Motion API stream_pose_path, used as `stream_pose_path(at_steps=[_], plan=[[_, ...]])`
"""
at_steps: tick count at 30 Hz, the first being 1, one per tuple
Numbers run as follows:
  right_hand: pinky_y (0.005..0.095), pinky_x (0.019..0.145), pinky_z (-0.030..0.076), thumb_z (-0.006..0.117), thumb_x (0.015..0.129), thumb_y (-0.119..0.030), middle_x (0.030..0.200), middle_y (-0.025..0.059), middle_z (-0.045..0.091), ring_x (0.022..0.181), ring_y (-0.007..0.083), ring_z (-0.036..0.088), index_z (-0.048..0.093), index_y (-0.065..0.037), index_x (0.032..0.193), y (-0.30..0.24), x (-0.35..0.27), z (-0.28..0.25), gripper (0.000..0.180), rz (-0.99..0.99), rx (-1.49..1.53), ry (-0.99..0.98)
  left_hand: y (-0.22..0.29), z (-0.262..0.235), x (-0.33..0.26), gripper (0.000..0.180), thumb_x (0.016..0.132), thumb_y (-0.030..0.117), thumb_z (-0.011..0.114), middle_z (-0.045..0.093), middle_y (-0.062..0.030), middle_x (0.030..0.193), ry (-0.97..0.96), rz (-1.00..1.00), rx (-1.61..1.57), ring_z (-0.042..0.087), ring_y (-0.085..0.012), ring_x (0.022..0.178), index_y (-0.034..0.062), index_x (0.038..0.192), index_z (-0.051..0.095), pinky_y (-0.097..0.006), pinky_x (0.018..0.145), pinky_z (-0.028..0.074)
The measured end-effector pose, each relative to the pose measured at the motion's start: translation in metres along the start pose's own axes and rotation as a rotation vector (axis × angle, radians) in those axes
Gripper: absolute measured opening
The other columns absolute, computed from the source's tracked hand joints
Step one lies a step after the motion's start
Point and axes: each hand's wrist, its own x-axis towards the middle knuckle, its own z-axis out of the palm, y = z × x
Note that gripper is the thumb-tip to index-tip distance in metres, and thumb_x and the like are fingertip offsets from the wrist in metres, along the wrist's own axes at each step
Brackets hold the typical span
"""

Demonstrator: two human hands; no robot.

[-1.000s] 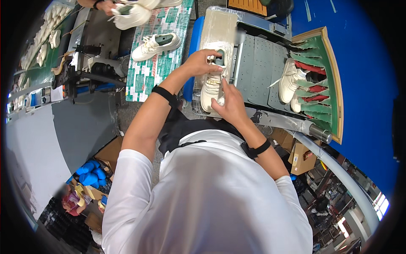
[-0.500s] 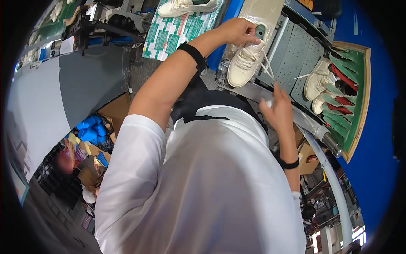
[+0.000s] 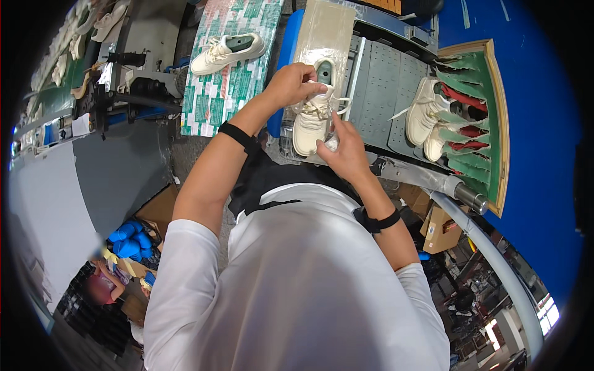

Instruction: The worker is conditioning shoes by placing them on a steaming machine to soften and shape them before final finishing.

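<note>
A cream lace-up sneaker (image 3: pixel 307 133) stands on a film-wrapped board in front of me, toe pointing at me, with a green insert in its opening. My left hand (image 3: pixel 294 85) pinches it by the tongue and upper laces. Close by its right side is my right hand (image 3: pixel 348 148), index finger near the loose white shoelace (image 3: pixel 342 106) and thumb bent by the toe. A small whitish thing shows between that thumb and palm; I cannot make out what it is. Whether the right fingers hold the lace is unclear.
Another cream sneaker (image 3: pixel 224 52) lies on a green-and-white patterned box (image 3: pixel 210 102) to the left. At right, a grey conveyor (image 3: pixel 387 93) carries cream sneakers (image 3: pixel 424 111) beside a machine opening with green strip curtains (image 3: pixel 479 127). A metal roller (image 3: pixel 470 198) juts out below.
The view has shifted, so the bench appears lower and further left. My right hand has come from below the lace end to close beside the sneaker. The left hand still grips the tongue area.
</note>
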Motion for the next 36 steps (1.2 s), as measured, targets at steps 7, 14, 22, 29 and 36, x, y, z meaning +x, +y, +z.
stream_pose_path(at_steps=[7, 14, 22, 29, 36], plan=[[0.0496, 0.090, 0.052, 0.081, 0.081, -0.028, 0.105, 0.0217, 0.067, 0.099, 0.0393, 0.067, 0.054, 0.012, 0.148, -0.006, -0.006, -0.013, 0.083, -0.111, -0.233, -0.050, -0.010, 0.004, 0.002, 0.042, 0.085, 0.041, 0.090, 0.069, -0.0123, 0.075, 0.072, 0.021, -0.008, 0.066, -0.0257, 0.068, 0.0032, 0.082, 0.070, -0.041, 0.065, 0.051], [0.0495, 0.088, 0.051, 0.080, 0.081, -0.026, 0.105, 0.0237, 0.066, 0.098, 0.0410, 0.066, 0.054, 0.013, 0.147, -0.035, -0.024, -0.023, 0.081, -0.078, -0.316, -0.138, 0.001, 0.006, 0.005, 0.042, 0.085, 0.041, 0.090, 0.070, -0.0119, 0.076, 0.073, 0.018, 0.072, 0.067, -0.0250, 0.069, 0.0048, 0.079, 0.070, -0.041, 0.064, 0.051], [0.0501, 0.094, 0.051, 0.081, 0.079, -0.033, 0.109, 0.0260, 0.068, 0.100, 0.0415, 0.068, 0.055, 0.014, 0.144, -0.030, 0.027, 0.021, 0.084, -0.227, -0.312, -0.087, -0.006, 0.005, 0.002, 0.039, 0.085, 0.036, 0.092, 0.067, -0.0072, 0.073, 0.030, -0.005, -0.035, 0.063, -0.0177, 0.067, 0.0035, 0.081, 0.070, -0.036, 0.064, 0.050], [0.0463, 0.097, 0.055, 0.078, 0.086, -0.031, 0.114, 0.0280, 0.069, 0.107, 0.0439, 0.069, 0.055, 0.014, 0.147, -0.061, 0.017, 0.016, 0.079, 0.039, 0.064, -0.211, -0.018, 0.004, 0.008, 0.042, 0.081, 0.039, 0.094, 0.069, -0.0096, 0.072, 0.003, -0.074, -0.119, 0.065, -0.0216, 0.065, 0.0048, 0.078, 0.070, -0.038, 0.063, 0.051], [0.0332, 0.101, 0.053, 0.070, 0.100, -0.021, 0.128, 0.0155, 0.072, 0.111, 0.0204, 0.069, 0.057, 0.007, 0.152, 0.013, -0.019, -0.016, 0.060, 0.308, 0.559, -0.037, -0.054, 0.023, -0.027, 0.032, 0.093, 0.027, 0.087, 0.073, -0.0055, 0.095, 0.258, -0.175, -0.662, 0.068, -0.0138, 0.085, 0.0029, 0.107, 0.071, -0.033, 0.076, 0.057]])
